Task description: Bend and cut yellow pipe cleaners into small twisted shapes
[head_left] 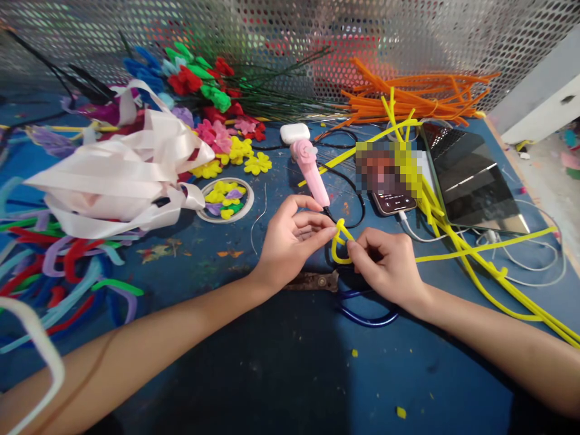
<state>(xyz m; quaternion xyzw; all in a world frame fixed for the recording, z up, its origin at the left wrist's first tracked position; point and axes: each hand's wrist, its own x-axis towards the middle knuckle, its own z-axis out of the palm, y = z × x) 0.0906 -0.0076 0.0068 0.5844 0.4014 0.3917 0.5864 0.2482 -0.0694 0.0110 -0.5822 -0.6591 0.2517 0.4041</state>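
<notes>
Pinching a looped yellow pipe cleaner [343, 260] between thumb and fingertips of both left hand [293, 240] and right hand [387, 266], near partly hidden, seemingly rust-stained, blue-handled scissors [324, 281].

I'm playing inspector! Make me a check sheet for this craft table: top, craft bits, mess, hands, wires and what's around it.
Surface: blue table, paint-marked, with small yellow scraps.
Job's things: yellow stem bent into a loop; more yellow stems at right.
Clutter: pale ribbon, coloured stems, orange stems, yellow flowers, scissors.
Hands: right hand pinches the loop; left hand grips its top.
Cables: white cable plugged into phone; black cable near pink device.
Surroundings: perforated metal panel behind, pale floor at right.
</notes>
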